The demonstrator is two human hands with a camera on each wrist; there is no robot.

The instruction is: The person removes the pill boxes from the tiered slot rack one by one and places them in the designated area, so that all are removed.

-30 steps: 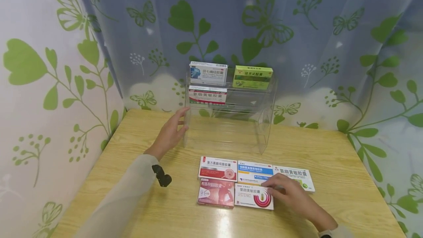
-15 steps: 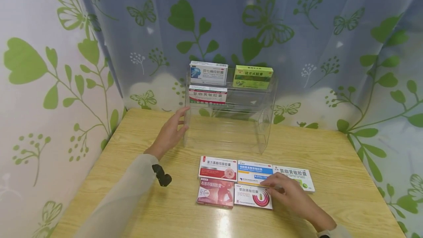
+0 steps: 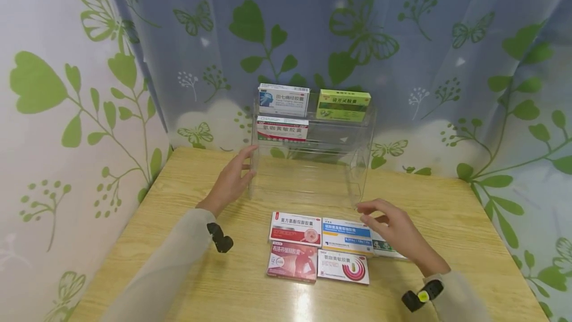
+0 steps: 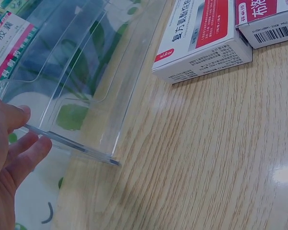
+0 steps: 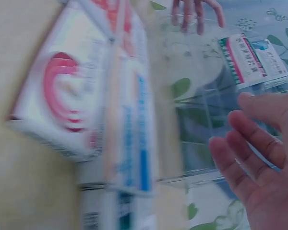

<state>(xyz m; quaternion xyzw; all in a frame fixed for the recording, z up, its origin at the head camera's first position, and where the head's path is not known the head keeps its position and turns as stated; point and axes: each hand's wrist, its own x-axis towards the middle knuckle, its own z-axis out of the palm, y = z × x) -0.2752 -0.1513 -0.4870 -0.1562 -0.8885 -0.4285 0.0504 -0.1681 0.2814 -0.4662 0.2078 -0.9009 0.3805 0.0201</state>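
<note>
My left hand point(image 3: 243, 165) rests with straight fingers against the left side panel of a clear acrylic tiered rack point(image 3: 313, 183); in the left wrist view the hand point(image 4: 24, 136) touches the rack point(image 4: 81, 81) at its panel edge. My right hand point(image 3: 373, 215) hovers with relaxed fingers, holding nothing, just in front of the rack's right corner. It hangs above a white-and-green box point(image 3: 385, 249) and partly hides it. In the blurred right wrist view the right hand point(image 5: 249, 143) is spread near the rack point(image 5: 201, 115).
On the wooden table point(image 3: 447, 212) lie a red-and-white box point(image 3: 295, 227), a blue-and-white box point(image 3: 346, 235), a pink box point(image 3: 292, 261) and a white box with red rings point(image 3: 343, 266). The rack holds a blue-white box point(image 3: 283, 99), a green box point(image 3: 343, 105) and a red-striped box point(image 3: 282, 128). Curtains hang behind.
My right hand has lifted off the white box with red rings and moved up and back toward the rack's right corner. That box shifted slightly left. The left hand stays on the rack.
</note>
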